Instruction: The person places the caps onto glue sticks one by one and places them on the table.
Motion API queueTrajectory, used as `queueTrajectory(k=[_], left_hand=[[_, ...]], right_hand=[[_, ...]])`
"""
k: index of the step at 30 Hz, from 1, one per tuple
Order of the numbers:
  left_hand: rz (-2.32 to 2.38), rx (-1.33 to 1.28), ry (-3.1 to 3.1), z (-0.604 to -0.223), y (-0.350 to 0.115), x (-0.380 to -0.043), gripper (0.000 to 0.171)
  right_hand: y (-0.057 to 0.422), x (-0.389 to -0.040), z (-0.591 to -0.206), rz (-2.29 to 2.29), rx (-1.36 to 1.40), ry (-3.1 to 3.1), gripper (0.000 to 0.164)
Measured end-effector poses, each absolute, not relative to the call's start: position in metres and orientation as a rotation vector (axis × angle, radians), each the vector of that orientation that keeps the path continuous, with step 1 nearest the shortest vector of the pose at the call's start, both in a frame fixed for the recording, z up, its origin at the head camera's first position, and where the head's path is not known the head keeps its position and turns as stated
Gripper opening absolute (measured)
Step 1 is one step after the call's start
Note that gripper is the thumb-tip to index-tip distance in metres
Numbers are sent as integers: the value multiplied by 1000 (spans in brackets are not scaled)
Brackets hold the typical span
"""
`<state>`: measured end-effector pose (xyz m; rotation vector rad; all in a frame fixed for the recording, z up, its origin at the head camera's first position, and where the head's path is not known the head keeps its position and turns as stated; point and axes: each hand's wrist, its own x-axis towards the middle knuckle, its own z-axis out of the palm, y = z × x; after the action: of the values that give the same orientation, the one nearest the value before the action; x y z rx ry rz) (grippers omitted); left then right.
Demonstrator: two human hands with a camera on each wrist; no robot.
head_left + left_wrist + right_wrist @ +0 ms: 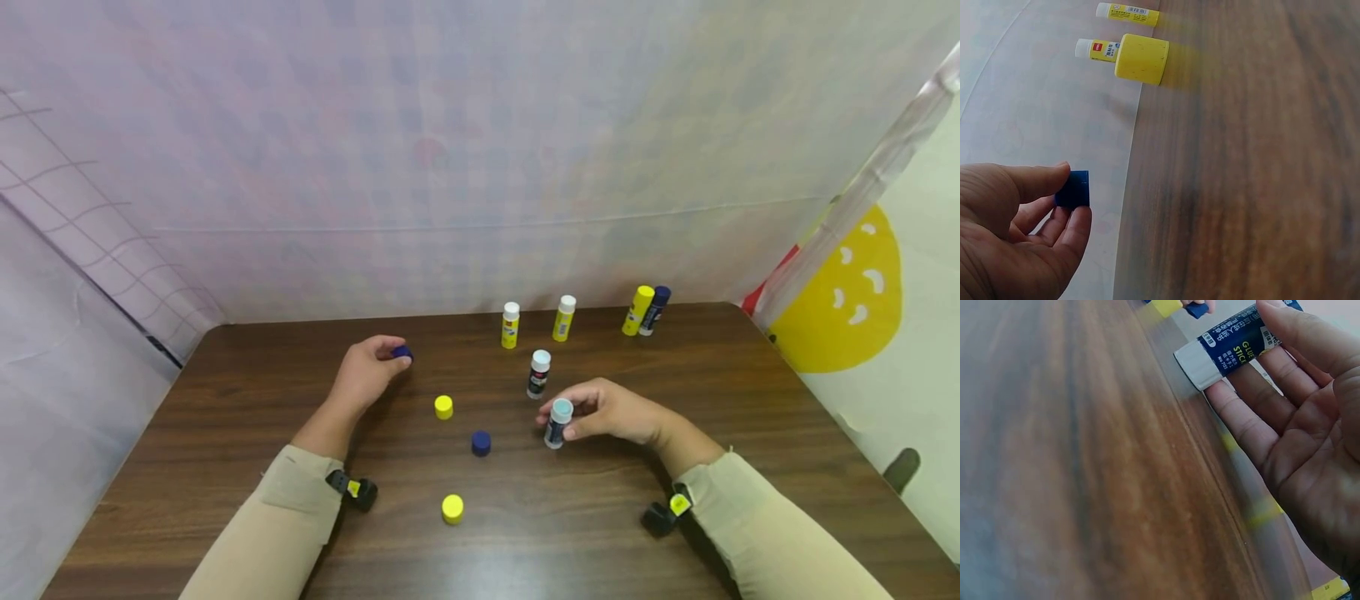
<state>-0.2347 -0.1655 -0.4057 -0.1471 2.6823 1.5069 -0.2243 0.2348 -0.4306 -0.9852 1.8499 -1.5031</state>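
Observation:
My left hand (366, 372) pinches a dark blue glue stick cap (1074, 189) between thumb and fingers, at the left of the table. On the right, my right hand (611, 410) grips an uncapped navy glue stick (557, 427) with the thumb at its near side and the fingers behind. Its label, "GLUE STICK", shows in the right wrist view, with the thumb over part of it. Just behind it stands another uncapped navy glue stick (537, 377). Between the hands lie a yellow cap (443, 407), a blue cap (481, 443) and, closer to me, a second yellow cap (452, 510).
Two uncapped yellow glue sticks, one left (510, 327) and one right (564, 320), stand near the table's back edge. A capped yellow glue stick (637, 312) and a capped navy one (655, 313) stand side by side at the back right. Pale sheeting (420, 167) hangs behind the wooden table (247, 433).

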Motion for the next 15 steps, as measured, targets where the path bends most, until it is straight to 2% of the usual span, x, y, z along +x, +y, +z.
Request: queueTrajectory(k=[15], left_hand=[[1521, -125, 2683, -405, -163, -234, 41]], right_hand=[[235, -223, -428, -1540, -976, 1881, 35]])
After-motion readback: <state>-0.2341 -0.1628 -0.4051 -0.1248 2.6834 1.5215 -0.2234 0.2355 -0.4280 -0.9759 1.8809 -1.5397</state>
